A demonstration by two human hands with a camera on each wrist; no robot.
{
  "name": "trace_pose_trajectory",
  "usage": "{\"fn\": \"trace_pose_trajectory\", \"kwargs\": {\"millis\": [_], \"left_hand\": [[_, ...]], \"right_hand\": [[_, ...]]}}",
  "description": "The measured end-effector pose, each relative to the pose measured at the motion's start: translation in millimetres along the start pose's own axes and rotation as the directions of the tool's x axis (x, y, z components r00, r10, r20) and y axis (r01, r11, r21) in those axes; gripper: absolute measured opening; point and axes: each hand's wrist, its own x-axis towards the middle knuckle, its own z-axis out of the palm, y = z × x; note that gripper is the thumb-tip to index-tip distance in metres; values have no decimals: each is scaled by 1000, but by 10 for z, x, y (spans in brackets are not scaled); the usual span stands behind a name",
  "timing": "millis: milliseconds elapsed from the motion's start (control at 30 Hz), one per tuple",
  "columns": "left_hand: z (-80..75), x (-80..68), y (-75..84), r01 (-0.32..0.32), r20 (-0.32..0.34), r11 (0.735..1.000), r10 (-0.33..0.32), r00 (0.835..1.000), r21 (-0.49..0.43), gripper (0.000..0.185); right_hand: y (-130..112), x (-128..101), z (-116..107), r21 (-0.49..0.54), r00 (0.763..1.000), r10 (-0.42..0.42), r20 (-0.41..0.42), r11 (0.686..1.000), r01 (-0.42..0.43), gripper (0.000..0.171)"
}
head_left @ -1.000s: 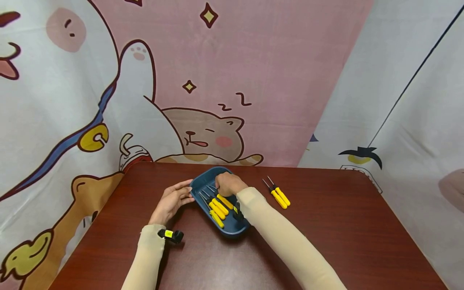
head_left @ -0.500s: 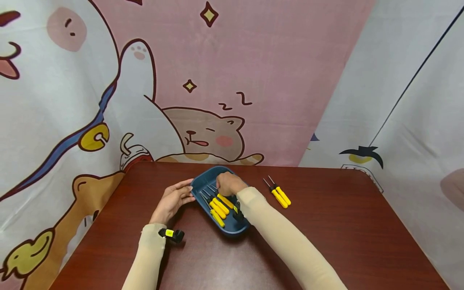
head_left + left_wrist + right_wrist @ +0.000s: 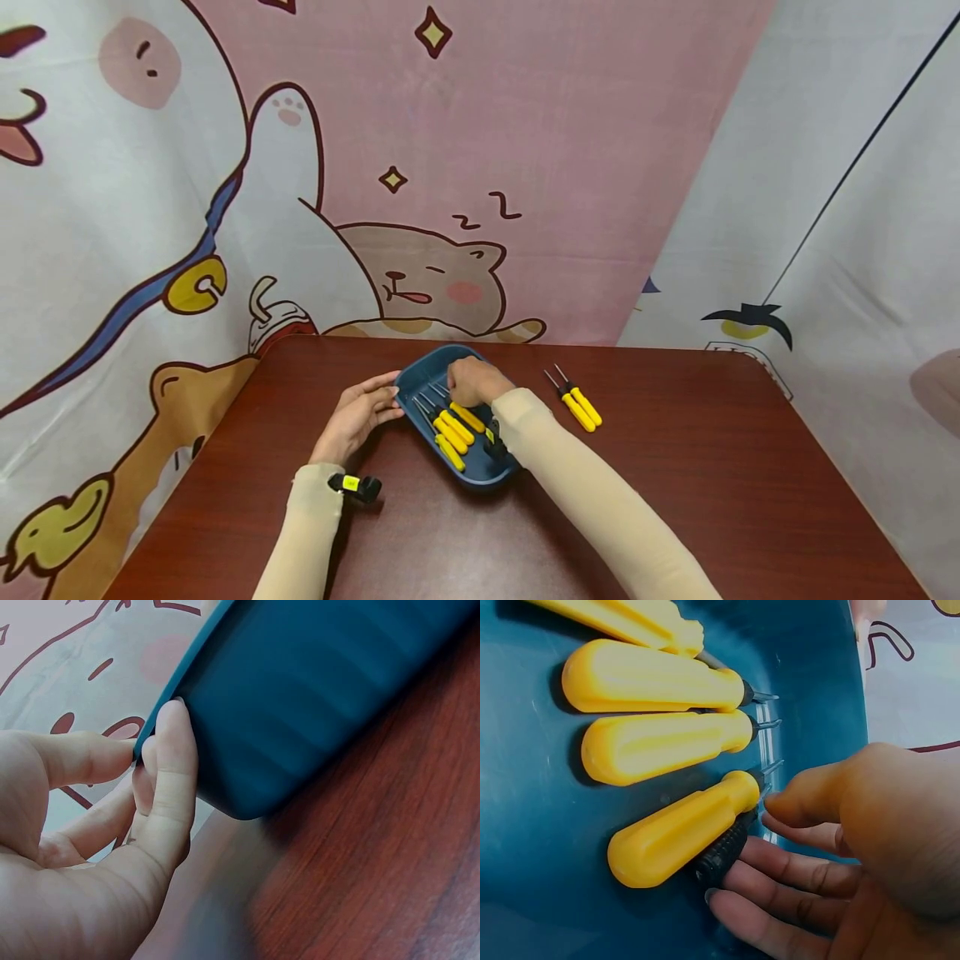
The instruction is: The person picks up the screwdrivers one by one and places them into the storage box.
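A dark blue tray [image 3: 491, 479] stands at an angle on the table, holding several yellow-handled screwdrivers [image 3: 667, 750] with thin metal shafts. My left hand [image 3: 356, 417] pinches the tray's left rim, thumb at the edge and fingers against the outer wall, as in the left wrist view. My right hand [image 3: 476, 381] reaches inside, its fingers curled at a black ribbed handle [image 3: 724, 851] beside the lowest yellow screwdriver [image 3: 682, 832]. Thumb and index finger close near the metal shafts; the grip point is partly hidden.
Two more yellow-handled screwdrivers [image 3: 581, 404] lie side by side on the table right of the tray. The brown wooden table [image 3: 675, 483] ends at a cartoon-printed cloth [image 3: 570, 167] behind it. Small cameras sit on both wrists.
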Motion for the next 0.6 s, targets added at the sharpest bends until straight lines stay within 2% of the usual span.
{"fn": "trace_pose_trajectory", "kwargs": {"millis": [267, 433, 600], "left_hand": [[5, 10, -10, -2, -4, 1000, 2, 1000, 3, 45], [7, 5, -9, 1, 2, 1000, -1, 1000, 0, 45], [4, -2, -5, 2, 10, 1000, -2, 1000, -3, 45]], "right_hand": [[2, -33, -13, -19, 1000, -26, 4, 999, 26, 39], [-3, -74, -41, 17, 999, -35, 10, 999, 35, 52], [-3, -125, -70, 29, 995, -101, 10, 995, 100, 59]]}}
